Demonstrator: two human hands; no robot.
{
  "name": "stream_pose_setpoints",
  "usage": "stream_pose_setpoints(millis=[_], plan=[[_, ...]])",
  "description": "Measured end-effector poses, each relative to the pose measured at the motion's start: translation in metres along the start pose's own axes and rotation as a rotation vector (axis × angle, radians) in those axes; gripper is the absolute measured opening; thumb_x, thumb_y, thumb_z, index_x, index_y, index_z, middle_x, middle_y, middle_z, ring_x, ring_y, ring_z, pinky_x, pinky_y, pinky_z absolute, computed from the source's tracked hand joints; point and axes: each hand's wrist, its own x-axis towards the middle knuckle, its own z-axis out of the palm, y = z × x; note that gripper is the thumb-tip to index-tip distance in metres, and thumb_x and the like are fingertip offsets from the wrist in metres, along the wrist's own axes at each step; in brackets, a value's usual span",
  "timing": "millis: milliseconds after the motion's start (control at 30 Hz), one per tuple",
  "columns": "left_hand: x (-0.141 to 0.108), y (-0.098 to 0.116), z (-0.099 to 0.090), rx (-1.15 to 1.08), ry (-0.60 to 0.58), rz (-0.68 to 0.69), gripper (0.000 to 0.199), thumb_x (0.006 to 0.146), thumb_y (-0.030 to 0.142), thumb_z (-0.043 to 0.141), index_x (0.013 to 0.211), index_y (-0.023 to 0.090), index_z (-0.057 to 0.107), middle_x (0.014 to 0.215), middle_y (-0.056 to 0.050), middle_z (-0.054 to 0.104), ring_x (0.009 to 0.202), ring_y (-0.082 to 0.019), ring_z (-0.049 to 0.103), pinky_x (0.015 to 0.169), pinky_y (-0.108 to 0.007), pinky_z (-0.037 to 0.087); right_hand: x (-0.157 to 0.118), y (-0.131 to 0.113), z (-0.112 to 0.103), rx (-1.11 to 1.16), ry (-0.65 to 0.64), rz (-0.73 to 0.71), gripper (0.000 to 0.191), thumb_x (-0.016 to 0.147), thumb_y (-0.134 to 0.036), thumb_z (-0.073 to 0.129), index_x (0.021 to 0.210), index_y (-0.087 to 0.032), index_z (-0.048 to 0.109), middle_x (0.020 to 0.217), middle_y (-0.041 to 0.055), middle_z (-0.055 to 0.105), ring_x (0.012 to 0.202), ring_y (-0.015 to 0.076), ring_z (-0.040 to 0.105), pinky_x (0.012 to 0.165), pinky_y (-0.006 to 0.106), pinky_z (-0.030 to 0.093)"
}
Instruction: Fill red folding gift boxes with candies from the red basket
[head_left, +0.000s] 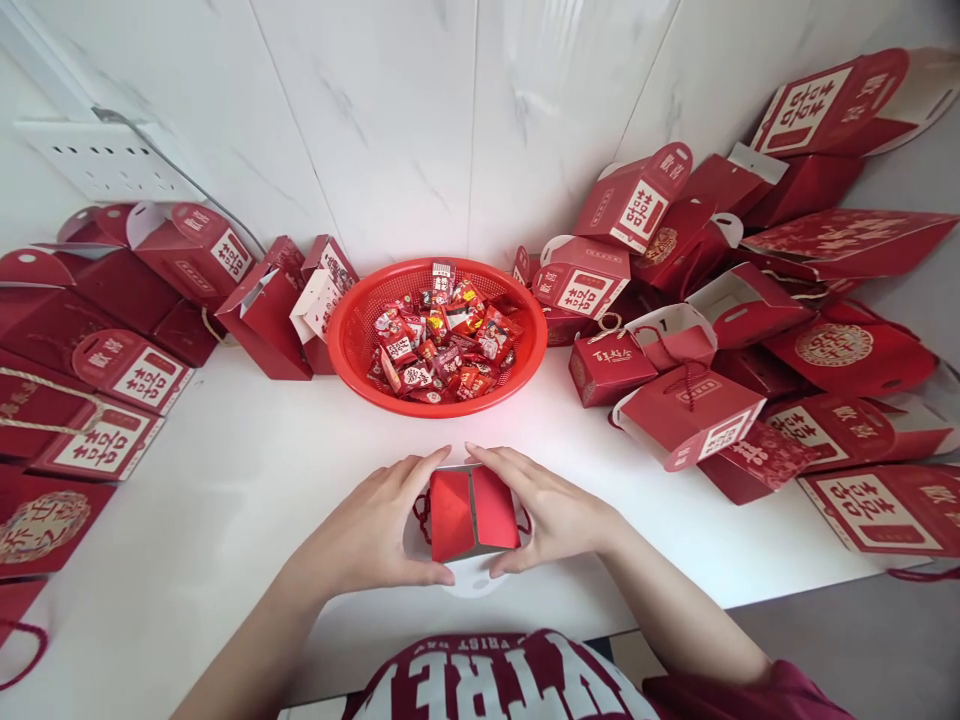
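Between my two hands a small red gift box [453,515] stands on the white table, its two red top flaps folded inward with a narrow gap between them. My left hand [367,528] curves around the left side of the box, thumb at the near edge and fingers at the far edge. On the other side my right hand [553,508] grips it in the same way. Dark red cord loops show at both sides of the box, partly hidden by my hands. Beyond it sits a red plastic basket [437,408] holding many wrapped candies [446,340].
Red gift boxes [105,440] crowd the left side, some with cord handles. More boxes [694,410] are piled on the right, up to the corner. Behind the basket rises a white tiled wall [405,130], with a socket strip [105,155] and a cable at left.
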Motion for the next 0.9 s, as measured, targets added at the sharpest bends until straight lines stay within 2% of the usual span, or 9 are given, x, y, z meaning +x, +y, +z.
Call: stream_pose_setpoints(millis=[67, 167, 400, 467, 533, 633, 700, 800, 900], plan=[[-0.003, 0.006, -0.001, 0.049, 0.051, -0.038, 0.117, 0.065, 0.059, 0.082, 0.158, 0.030, 0.017, 0.154, -0.013, 0.039, 0.135, -0.041, 0.044, 0.106, -0.054, 0.046, 0.000, 0.003, 0.004, 0.019, 0.030, 0.005, 0.124, 0.069, -0.048, 0.084, 0.160, -0.023, 0.004, 0.147, 0.0176, 0.043, 0.132, 0.0316, 0.045, 0.109, 0.045, 0.041], [-0.002, 0.008, 0.006, 0.023, 0.100, 0.032, 0.118, 0.069, 0.053, 0.080, 0.159, 0.028, 0.008, 0.158, -0.013, 0.031, 0.142, -0.039, 0.034, 0.113, -0.054, 0.039, 0.002, 0.008, 0.008, 0.043, 0.088, 0.008, 0.123, 0.069, -0.044, 0.084, 0.160, -0.024, 0.004, 0.141, 0.0171, 0.046, 0.127, 0.0311, 0.049, 0.106, 0.046, 0.043], [0.014, -0.010, 0.037, -0.321, 0.164, 0.067, 0.120, 0.069, 0.041, 0.083, 0.157, 0.031, 0.002, 0.143, -0.013, 0.039, 0.128, -0.031, 0.048, 0.105, -0.046, 0.047, 0.006, 0.010, 0.012, 0.214, 0.138, -0.112, 0.104, 0.072, -0.053, 0.082, 0.155, -0.024, 0.028, 0.149, 0.0166, 0.040, 0.140, 0.0336, 0.035, 0.115, 0.052, 0.033], [0.015, -0.017, 0.038, -0.366, 0.164, 0.078, 0.121, 0.066, 0.042, 0.085, 0.157, 0.032, 0.005, 0.139, -0.012, 0.041, 0.124, -0.031, 0.051, 0.105, -0.047, 0.047, 0.006, 0.011, 0.011, 0.321, 0.215, -0.163, 0.089, 0.076, -0.062, 0.075, 0.148, -0.023, 0.041, 0.137, 0.0150, 0.053, 0.131, 0.0325, 0.046, 0.116, 0.056, 0.029], [0.016, -0.021, 0.038, -0.372, 0.163, 0.092, 0.122, 0.065, 0.043, 0.086, 0.156, 0.032, 0.007, 0.136, -0.012, 0.043, 0.123, -0.031, 0.051, 0.104, -0.048, 0.047, 0.003, 0.013, 0.007, 0.428, 0.329, -0.174, 0.063, 0.085, -0.065, 0.064, 0.133, -0.024, 0.058, 0.109, 0.0095, 0.065, 0.105, 0.0263, 0.060, 0.114, 0.058, 0.031], [0.016, -0.025, 0.038, -0.371, 0.158, 0.105, 0.120, 0.065, 0.043, 0.086, 0.156, 0.032, 0.009, 0.138, -0.013, 0.042, 0.125, -0.033, 0.050, 0.106, -0.050, 0.045, -0.003, 0.017, -0.005, 0.460, 0.413, -0.134, 0.029, 0.097, -0.046, 0.056, 0.107, -0.024, 0.072, 0.079, 0.0022, 0.063, 0.078, 0.0178, 0.060, 0.105, 0.052, 0.042], [0.017, -0.027, 0.040, -0.399, 0.159, 0.112, 0.118, 0.066, 0.042, 0.085, 0.156, 0.033, 0.009, 0.140, -0.013, 0.041, 0.127, -0.034, 0.049, 0.107, -0.050, 0.044, -0.008, 0.019, -0.016, 0.381, 0.333, -0.071, 0.018, 0.098, -0.030, 0.057, 0.105, -0.024, 0.072, 0.080, 0.0027, 0.064, 0.077, 0.0168, 0.059, 0.094, 0.044, 0.049], [0.018, -0.031, 0.043, -0.461, 0.169, 0.115, 0.119, 0.067, 0.041, 0.084, 0.157, 0.032, 0.008, 0.140, -0.013, 0.042, 0.126, -0.033, 0.050, 0.106, -0.049, 0.045, -0.011, 0.020, -0.025, 0.220, 0.137, 0.028, 0.025, 0.095, -0.017, 0.057, 0.117, -0.023, 0.068, 0.087, 0.0043, 0.066, 0.080, 0.0171, 0.060, 0.082, 0.037, 0.052], [0.019, -0.035, 0.045, -0.483, 0.215, 0.107, 0.123, 0.065, 0.041, 0.086, 0.158, 0.031, 0.006, 0.137, -0.013, 0.043, 0.123, -0.033, 0.052, 0.104, -0.049, 0.046, -0.008, 0.021, -0.021, 0.148, 0.047, 0.042, 0.040, 0.092, -0.018, 0.062, 0.131, -0.023, 0.059, 0.093, 0.0052, 0.065, 0.088, 0.0192, 0.062, 0.087, 0.039, 0.053]])
